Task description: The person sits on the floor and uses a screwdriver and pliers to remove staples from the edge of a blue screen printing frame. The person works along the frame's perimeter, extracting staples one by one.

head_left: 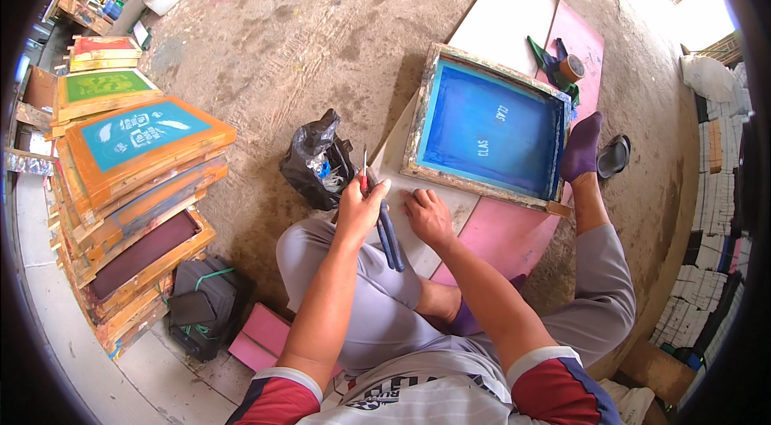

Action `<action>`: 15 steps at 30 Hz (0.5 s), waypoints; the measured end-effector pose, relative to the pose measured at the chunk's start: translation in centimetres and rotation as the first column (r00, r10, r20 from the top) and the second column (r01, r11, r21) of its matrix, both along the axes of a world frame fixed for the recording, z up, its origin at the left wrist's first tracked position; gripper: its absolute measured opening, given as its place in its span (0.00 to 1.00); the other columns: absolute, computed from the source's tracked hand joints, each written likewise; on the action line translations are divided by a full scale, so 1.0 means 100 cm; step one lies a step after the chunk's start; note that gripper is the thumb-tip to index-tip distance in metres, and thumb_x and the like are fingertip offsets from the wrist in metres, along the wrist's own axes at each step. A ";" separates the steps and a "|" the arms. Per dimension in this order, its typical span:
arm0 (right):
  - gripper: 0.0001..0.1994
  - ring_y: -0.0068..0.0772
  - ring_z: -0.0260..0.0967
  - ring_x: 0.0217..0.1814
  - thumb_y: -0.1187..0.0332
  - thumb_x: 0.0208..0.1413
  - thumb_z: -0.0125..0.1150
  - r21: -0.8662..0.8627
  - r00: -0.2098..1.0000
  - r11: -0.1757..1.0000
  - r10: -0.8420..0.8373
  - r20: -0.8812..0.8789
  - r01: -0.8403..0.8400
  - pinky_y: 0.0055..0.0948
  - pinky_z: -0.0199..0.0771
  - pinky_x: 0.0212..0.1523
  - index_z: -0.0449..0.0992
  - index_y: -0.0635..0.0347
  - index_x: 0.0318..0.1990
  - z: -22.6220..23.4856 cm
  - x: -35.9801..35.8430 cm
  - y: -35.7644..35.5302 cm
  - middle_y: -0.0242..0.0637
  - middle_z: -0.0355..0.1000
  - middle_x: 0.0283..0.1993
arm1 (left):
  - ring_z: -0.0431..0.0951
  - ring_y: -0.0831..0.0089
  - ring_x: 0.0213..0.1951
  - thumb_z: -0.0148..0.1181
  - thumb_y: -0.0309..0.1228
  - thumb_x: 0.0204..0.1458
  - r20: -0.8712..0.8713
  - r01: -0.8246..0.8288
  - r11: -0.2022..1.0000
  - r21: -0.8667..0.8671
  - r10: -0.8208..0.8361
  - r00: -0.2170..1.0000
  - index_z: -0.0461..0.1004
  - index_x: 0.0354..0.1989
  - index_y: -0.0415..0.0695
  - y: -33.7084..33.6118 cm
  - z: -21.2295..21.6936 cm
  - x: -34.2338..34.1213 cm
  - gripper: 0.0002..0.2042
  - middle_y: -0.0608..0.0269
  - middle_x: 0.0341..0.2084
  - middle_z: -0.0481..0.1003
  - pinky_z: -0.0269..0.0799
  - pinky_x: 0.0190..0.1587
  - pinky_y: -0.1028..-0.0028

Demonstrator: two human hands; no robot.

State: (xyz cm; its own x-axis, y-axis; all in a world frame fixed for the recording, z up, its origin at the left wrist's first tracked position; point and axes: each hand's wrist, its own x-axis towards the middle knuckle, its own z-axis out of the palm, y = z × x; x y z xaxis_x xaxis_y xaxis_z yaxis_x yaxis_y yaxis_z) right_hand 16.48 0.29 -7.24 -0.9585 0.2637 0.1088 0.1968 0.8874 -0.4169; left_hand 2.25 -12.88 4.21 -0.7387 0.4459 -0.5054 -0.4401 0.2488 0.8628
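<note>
Floor: I see a bare concrete floor (321, 16) filling the far half of the view, stained and rough.
Frame stack: at the left stands a tall pile of wooden printing frames (136, 184), orange-edged, the top one with a teal mesh, greener and redder ones farther back.
Boards: under the work lie a white board (506, 16) on the far side and a pink board (506, 236) on the near side, side by side on the floor.
Screen frame: the wooden frame with blue mesh (490, 128) lies flat on those boards, right of centre, its near edge just beyond my right hand.
Legs: I sit cross-legged in grey trousers; a purple-socked foot (582, 148) rests against the frame's right side, a dark sandal (614, 156) just beside it.
Black bag: a crumpled black plastic bag (313, 160) sits on the floor just left of my left hand.
Dark bundle: a dark bag (205, 300) lies near left, at the foot of the stack.
Right hand: my right hand (428, 218) lies flat, fingers spread wide, on the white board by the frame's near left corner, holding nothing.
Left hand: my left hand (361, 204) is closed around the pliers.
Pliers: the pliers (389, 236) have dark blue handles pointing toward me and a red neck above my fist; the tips are too small to tell.
Tape: a brown tape roll (572, 68) and green scraps (546, 56) lie at the frame's far right corner.
</note>
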 end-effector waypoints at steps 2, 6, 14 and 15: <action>0.27 0.44 0.70 0.49 0.62 0.52 0.70 -0.036 0.999 0.999 -0.001 -0.047 -0.001 0.40 0.76 0.48 0.76 0.57 0.61 -0.006 0.005 0.001 0.40 0.71 0.45 | 0.75 0.79 0.21 0.67 0.35 0.60 0.007 0.013 1.000 -0.017 -0.013 1.000 0.73 0.46 0.39 -0.002 0.000 -0.002 0.14 0.68 0.25 0.74 0.73 0.25 0.75; 0.24 0.43 0.70 0.48 0.67 0.51 0.69 -0.108 0.978 0.982 -0.171 -0.119 0.158 0.40 0.76 0.49 0.78 0.57 0.58 0.017 0.008 -0.010 0.39 0.72 0.45 | 0.76 0.79 0.21 0.68 0.36 0.60 0.036 -0.009 1.000 -0.020 0.010 0.999 0.73 0.44 0.40 -0.004 0.006 -0.002 0.14 0.68 0.24 0.74 0.72 0.24 0.75; 0.19 0.44 0.71 0.43 0.70 0.53 0.68 -0.031 0.966 0.978 -0.209 -0.154 0.207 0.40 0.75 0.44 0.79 0.57 0.53 -0.001 0.004 -0.019 0.38 0.72 0.41 | 0.73 0.82 0.17 0.67 0.38 0.60 0.132 -0.069 0.998 0.003 0.069 0.989 0.72 0.36 0.46 -0.009 0.017 -0.001 0.12 0.68 0.21 0.75 0.61 0.16 0.79; 0.17 0.44 0.71 0.42 0.70 0.53 0.68 -0.034 0.964 0.978 -0.209 -0.167 0.206 0.40 0.75 0.43 0.80 0.58 0.51 -0.004 0.003 -0.018 0.38 0.72 0.40 | 0.69 0.83 0.15 0.67 0.40 0.60 0.129 -0.070 0.998 -0.004 0.070 0.989 0.73 0.39 0.47 -0.010 0.016 -0.002 0.12 0.66 0.20 0.76 0.59 0.15 0.80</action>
State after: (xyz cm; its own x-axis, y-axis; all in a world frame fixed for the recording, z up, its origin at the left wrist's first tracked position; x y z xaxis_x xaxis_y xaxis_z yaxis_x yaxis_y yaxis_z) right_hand 16.81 -1.56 -7.62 -0.8506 0.4582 0.2582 0.3017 0.8272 -0.4739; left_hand 2.06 -13.87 5.85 -0.6964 0.3961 -0.5984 -0.5643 0.2130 0.7976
